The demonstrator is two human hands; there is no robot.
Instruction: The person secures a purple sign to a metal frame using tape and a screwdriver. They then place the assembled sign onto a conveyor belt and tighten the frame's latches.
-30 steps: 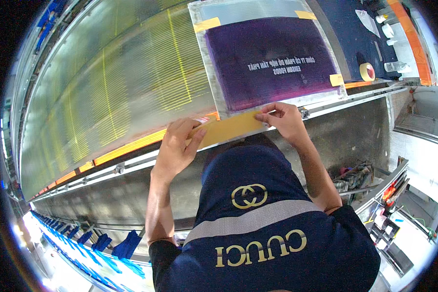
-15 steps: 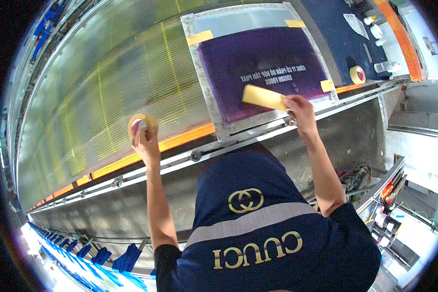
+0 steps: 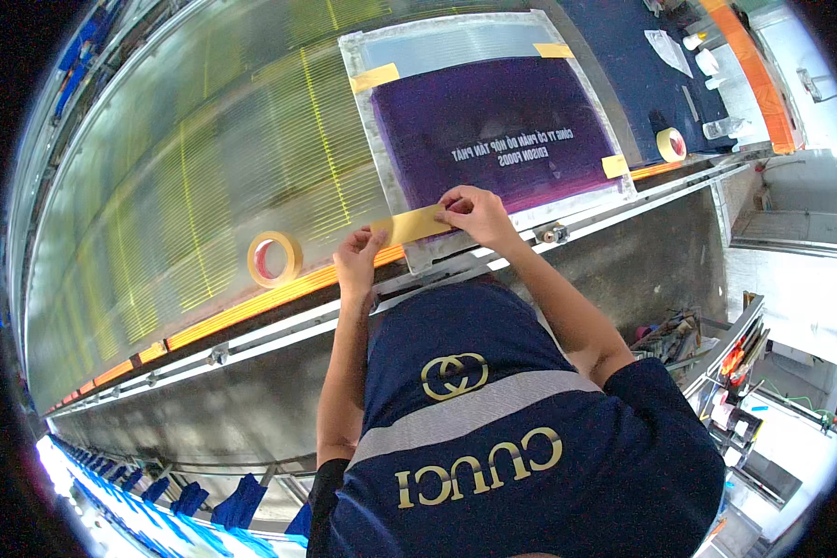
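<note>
A screen-printing frame (image 3: pixel 366 139) with purple mesh (image 3: pixel 493 112) lies on a glass table (image 3: pixel 177 149). Its corners carry short yellow tape pieces. A strip of yellow masking tape (image 3: pixel 409 226) lies across the frame's near left corner. My left hand (image 3: pixel 358 258) pinches the strip's left end, and my right hand (image 3: pixel 475 212) holds its right end down on the frame's near edge. A yellow tape roll (image 3: pixel 273 258) lies flat on the glass, just left of my left hand.
An orange band (image 3: pixel 251 299) and a metal rail (image 3: pixel 279 330) run along the table's near edge. A second tape roll (image 3: pixel 670 144), small bottles (image 3: pixel 707 60) and a plastic bag sit on the dark blue surface at the far right. Tool racks (image 3: pixel 730 358) stand lower right.
Half a second ago my left hand held the tape roll out to the left. The roll now lies on the glass, and both hands hold the strip at the frame's corner.
</note>
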